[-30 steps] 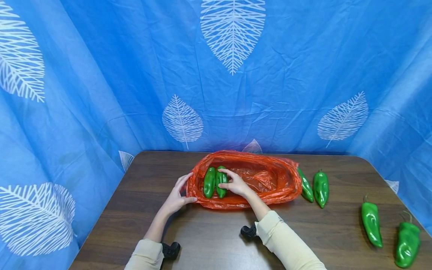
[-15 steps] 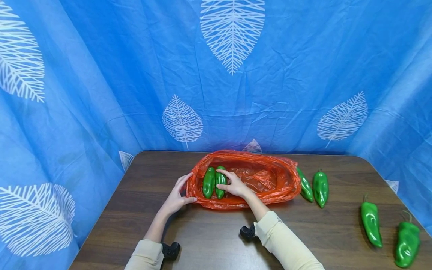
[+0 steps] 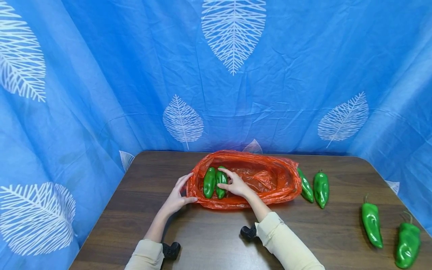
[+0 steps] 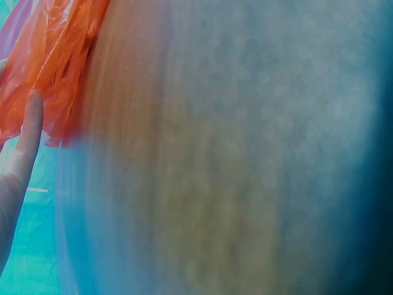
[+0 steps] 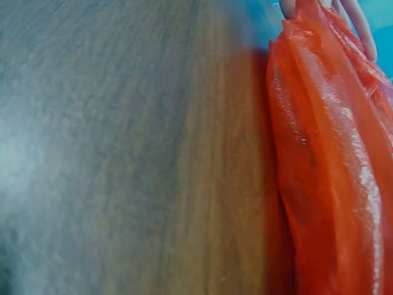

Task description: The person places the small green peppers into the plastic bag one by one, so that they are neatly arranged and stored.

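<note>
An orange-red plastic bag lies on the table with its mouth spread wide. Two green peppers sit side by side at its left end. My right hand reaches inside and holds the right-hand pepper between thumb and fingers; the other pepper lies just left of it. My left hand rests against the bag's left end, fingers and thumb spread and fairly straight along the rim. In the left wrist view the thumb lies straight on the bag's side. The right hand is out of sight in its own wrist view.
Right of the bag lie two more green peppers, one partly behind the bag and one beside it. Farther right are a curved pepper and a larger one. A blue curtain hangs behind the wooden table.
</note>
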A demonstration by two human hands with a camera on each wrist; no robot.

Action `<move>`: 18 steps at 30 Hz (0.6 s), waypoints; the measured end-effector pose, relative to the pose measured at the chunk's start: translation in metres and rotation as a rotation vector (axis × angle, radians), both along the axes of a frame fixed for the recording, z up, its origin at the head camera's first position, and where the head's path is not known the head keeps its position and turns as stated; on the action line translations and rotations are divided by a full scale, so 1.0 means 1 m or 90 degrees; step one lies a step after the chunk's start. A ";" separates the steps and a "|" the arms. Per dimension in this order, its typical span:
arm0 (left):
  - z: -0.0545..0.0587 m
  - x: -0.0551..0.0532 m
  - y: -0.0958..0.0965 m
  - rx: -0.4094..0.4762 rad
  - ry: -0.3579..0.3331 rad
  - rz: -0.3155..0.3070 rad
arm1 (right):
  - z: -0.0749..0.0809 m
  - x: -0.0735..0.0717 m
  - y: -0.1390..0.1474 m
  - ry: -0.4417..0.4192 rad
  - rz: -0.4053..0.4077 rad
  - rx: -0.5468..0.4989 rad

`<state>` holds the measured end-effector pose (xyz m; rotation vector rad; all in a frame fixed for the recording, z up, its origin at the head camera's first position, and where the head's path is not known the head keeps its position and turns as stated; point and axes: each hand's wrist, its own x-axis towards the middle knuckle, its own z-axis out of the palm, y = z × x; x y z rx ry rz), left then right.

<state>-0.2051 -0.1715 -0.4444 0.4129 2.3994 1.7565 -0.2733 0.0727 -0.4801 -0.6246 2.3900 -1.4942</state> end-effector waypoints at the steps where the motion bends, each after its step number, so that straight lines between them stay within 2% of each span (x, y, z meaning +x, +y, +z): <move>1: 0.000 0.000 0.000 0.001 0.003 -0.001 | 0.002 0.001 0.001 0.011 -0.007 0.006; 5: 0.000 -0.001 0.000 0.003 0.007 -0.004 | 0.007 0.005 0.004 0.045 -0.046 0.033; 9: 0.000 -0.001 0.001 0.000 0.003 -0.004 | 0.011 0.010 0.010 0.056 -0.076 0.038; 18: 0.000 -0.001 0.000 -0.006 -0.008 0.003 | 0.025 0.034 0.027 0.046 -0.135 -0.049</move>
